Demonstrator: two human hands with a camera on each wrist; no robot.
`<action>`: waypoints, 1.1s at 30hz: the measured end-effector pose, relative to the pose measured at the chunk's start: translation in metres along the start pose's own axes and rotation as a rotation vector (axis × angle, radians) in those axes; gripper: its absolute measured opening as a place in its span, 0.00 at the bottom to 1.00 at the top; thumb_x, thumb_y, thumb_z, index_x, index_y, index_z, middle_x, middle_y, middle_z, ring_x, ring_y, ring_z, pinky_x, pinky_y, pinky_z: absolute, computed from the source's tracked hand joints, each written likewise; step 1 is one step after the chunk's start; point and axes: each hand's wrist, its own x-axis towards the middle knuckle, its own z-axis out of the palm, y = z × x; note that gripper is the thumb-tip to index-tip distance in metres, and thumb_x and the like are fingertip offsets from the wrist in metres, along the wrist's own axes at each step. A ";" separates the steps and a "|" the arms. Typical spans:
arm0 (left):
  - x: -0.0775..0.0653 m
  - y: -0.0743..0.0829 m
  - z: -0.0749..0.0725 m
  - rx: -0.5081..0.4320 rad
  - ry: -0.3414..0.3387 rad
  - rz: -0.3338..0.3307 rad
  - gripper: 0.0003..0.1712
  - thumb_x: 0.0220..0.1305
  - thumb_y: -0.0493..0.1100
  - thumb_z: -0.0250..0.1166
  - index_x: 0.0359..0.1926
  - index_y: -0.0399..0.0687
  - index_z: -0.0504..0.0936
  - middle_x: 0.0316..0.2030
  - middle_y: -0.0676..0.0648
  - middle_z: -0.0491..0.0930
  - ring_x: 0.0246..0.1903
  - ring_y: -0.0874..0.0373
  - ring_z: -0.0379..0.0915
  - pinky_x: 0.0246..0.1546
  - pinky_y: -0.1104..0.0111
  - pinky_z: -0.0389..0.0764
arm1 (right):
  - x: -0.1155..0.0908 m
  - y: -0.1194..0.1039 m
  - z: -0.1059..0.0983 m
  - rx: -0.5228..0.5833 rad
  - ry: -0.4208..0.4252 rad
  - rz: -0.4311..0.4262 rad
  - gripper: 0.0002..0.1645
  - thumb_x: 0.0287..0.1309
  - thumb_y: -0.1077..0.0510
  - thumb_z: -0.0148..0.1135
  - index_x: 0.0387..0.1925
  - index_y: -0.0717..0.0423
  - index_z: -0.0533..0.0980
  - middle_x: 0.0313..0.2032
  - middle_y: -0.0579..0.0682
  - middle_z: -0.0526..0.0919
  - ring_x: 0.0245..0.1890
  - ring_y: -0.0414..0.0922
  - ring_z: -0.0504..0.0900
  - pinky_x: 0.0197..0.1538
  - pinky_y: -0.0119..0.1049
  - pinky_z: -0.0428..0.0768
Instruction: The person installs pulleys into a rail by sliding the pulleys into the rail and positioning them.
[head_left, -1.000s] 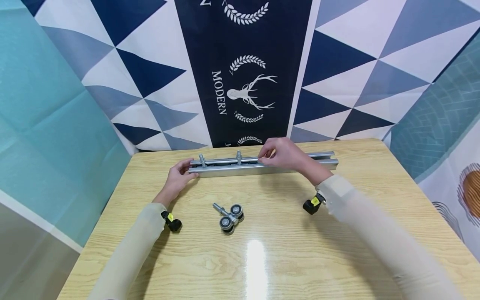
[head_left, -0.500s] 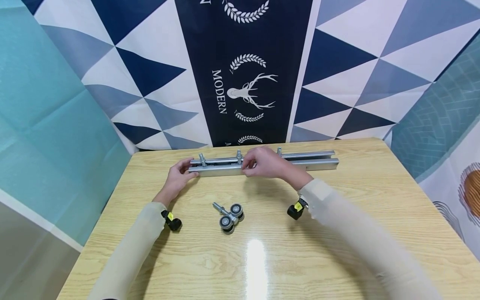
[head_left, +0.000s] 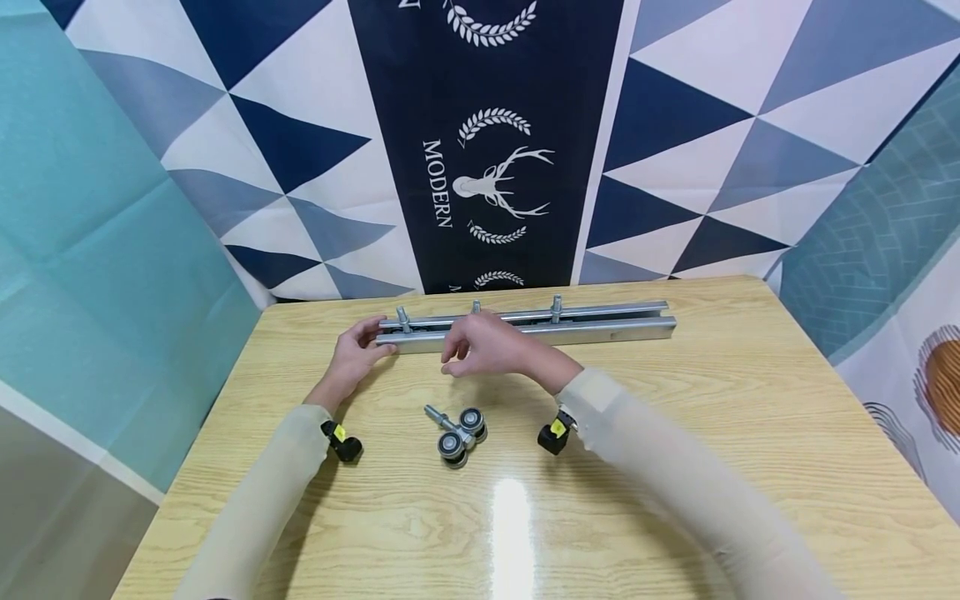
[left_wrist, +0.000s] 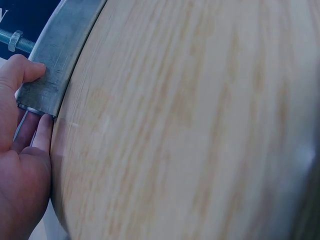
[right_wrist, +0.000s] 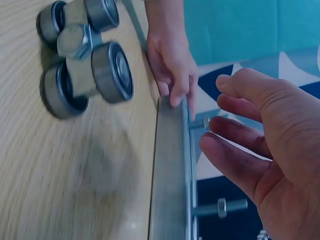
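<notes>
A silver metal channel rail (head_left: pixel 600 333) lies along the back of the table, its slot facing up. Threaded bolts stand up from the slot: one bolt (head_left: pixel 403 320) near the left end, one bolt (head_left: pixel 557 308) right of the middle, and another partly behind my right hand. My left hand (head_left: pixel 351 354) grips the rail's left end, the thumb on its near face in the left wrist view. Loosely curled and holding nothing, my right hand (head_left: pixel 487 343) hovers in front of the rail. Nearer me, a roller trolley (right_wrist: pixel 82 65) with several wheels and a threaded bolt rests on the tabletop.
The wooden table (head_left: pixel 360 517) ends at a patterned backdrop (head_left: pixel 517 100) just behind the rail. Teal sheeting (head_left: pixel 112 233) hangs along the left side. A small black camera (head_left: pixel 553 435) is strapped to my right wrist, and another camera (head_left: pixel 347 447) to the left.
My right hand has moved left and toward me, off the rail, uncovering the right-hand bolt. The left hand stays on the rail end; the trolley has not moved.
</notes>
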 end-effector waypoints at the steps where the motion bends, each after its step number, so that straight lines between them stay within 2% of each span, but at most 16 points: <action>1: 0.000 0.000 0.000 -0.005 0.001 0.004 0.38 0.57 0.30 0.70 0.69 0.40 0.69 0.65 0.37 0.71 0.64 0.48 0.66 0.75 0.56 0.63 | 0.002 -0.002 0.002 0.001 -0.006 -0.006 0.03 0.52 0.54 0.71 0.30 0.45 0.88 0.33 0.41 0.88 0.33 0.34 0.84 0.41 0.32 0.85; 5: 0.001 0.000 0.000 0.001 0.001 0.022 0.38 0.57 0.30 0.70 0.69 0.38 0.69 0.65 0.36 0.71 0.63 0.47 0.67 0.74 0.56 0.64 | 0.007 -0.007 0.008 0.046 -0.041 -0.017 0.04 0.51 0.53 0.72 0.31 0.46 0.88 0.35 0.43 0.88 0.33 0.34 0.85 0.40 0.30 0.85; 8: 0.002 -0.001 0.000 0.015 -0.002 0.021 0.38 0.57 0.31 0.70 0.69 0.39 0.70 0.65 0.35 0.71 0.63 0.47 0.67 0.74 0.56 0.64 | 0.009 -0.012 0.010 0.119 -0.103 0.001 0.09 0.51 0.52 0.73 0.35 0.49 0.88 0.39 0.47 0.89 0.34 0.38 0.87 0.40 0.31 0.86; 11: 0.002 -0.001 -0.001 0.018 -0.006 0.021 0.38 0.58 0.31 0.70 0.69 0.40 0.69 0.65 0.36 0.71 0.64 0.47 0.67 0.74 0.55 0.63 | 0.010 -0.018 0.010 0.195 -0.203 0.022 0.15 0.52 0.52 0.73 0.42 0.52 0.87 0.44 0.51 0.89 0.41 0.46 0.87 0.44 0.34 0.86; 14: 0.001 -0.001 -0.001 0.013 -0.003 0.021 0.37 0.58 0.31 0.70 0.69 0.40 0.70 0.65 0.36 0.72 0.63 0.47 0.67 0.75 0.55 0.63 | 0.012 -0.023 0.012 0.221 -0.289 0.039 0.20 0.53 0.51 0.72 0.47 0.53 0.85 0.49 0.54 0.88 0.50 0.50 0.84 0.48 0.38 0.85; 16: 0.001 -0.001 -0.001 0.012 -0.002 0.023 0.37 0.57 0.31 0.70 0.69 0.40 0.70 0.65 0.37 0.72 0.63 0.47 0.67 0.75 0.55 0.63 | 0.012 -0.026 0.015 0.210 -0.316 0.050 0.23 0.54 0.50 0.72 0.50 0.55 0.84 0.50 0.56 0.87 0.53 0.51 0.81 0.51 0.41 0.84; 24: 0.000 -0.002 -0.001 0.015 0.001 0.029 0.37 0.57 0.31 0.70 0.68 0.40 0.71 0.64 0.37 0.72 0.62 0.48 0.68 0.75 0.56 0.63 | 0.012 -0.030 0.035 0.150 -0.372 0.154 0.29 0.55 0.49 0.72 0.57 0.55 0.80 0.55 0.61 0.85 0.55 0.50 0.81 0.55 0.44 0.83; 28: 0.001 -0.002 0.000 0.023 0.005 0.034 0.37 0.57 0.31 0.71 0.68 0.40 0.71 0.64 0.36 0.73 0.63 0.47 0.68 0.75 0.55 0.63 | 0.010 -0.032 0.042 0.087 -0.398 0.151 0.30 0.56 0.49 0.72 0.59 0.54 0.79 0.54 0.59 0.85 0.54 0.49 0.82 0.56 0.44 0.83; 33: 0.002 -0.002 -0.001 0.030 0.008 0.039 0.37 0.57 0.31 0.71 0.69 0.40 0.71 0.65 0.36 0.73 0.63 0.47 0.68 0.74 0.55 0.64 | 0.009 -0.032 0.050 0.029 -0.415 0.137 0.28 0.57 0.51 0.71 0.59 0.54 0.79 0.47 0.54 0.88 0.46 0.44 0.85 0.51 0.39 0.84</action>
